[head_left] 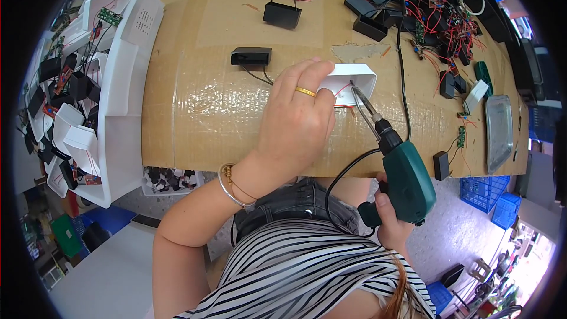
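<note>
My left hand (298,119) is closed around a small white plastic case (360,70), steadying it over the table with its open side toward me. A thin red wire shows inside the case. My right hand (392,222) grips the handle of a green pistol-shaped soldering gun (407,180), its fingers partly hidden behind the body. The gun's metal tip (361,97) reaches into the case, at the red wire's end. Just beyond my left hand lies a black open-sided box (251,57) with black wires trailing under the hand.
A cardboard-covered table (201,112) lies before me. To the left stands a white bin (127,88) of cases and boards. Black boxes and red-wired boards (434,15) heap at the far right. A metal tray (499,133) sits near the right edge. A black cable (401,77) crosses the table.
</note>
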Demonstrator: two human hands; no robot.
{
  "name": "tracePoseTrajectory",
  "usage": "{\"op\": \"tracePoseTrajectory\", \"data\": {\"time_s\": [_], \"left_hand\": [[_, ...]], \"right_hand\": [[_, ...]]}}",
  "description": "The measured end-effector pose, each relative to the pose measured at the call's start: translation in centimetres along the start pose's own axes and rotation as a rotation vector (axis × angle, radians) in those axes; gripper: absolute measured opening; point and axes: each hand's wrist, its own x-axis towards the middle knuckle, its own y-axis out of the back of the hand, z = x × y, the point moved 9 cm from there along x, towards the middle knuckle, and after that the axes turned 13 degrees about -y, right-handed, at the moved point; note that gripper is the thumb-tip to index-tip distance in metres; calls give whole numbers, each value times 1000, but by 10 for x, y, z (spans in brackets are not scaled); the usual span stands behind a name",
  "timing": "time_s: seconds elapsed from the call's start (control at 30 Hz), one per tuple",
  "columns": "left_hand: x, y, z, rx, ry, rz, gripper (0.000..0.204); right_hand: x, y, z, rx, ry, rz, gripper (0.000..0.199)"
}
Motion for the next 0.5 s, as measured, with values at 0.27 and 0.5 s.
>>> {"op": "tracePoseTrajectory", "data": {"time_s": [0.27, 0.5], "left_hand": [[1, 1, 0, 18, -2, 3, 14], [1, 1, 0, 16, 5, -7, 11]], "right_hand": [[0, 0, 2, -15, -10, -78, 38], [-1, 2, -1, -41, 20, 24, 34]]}}
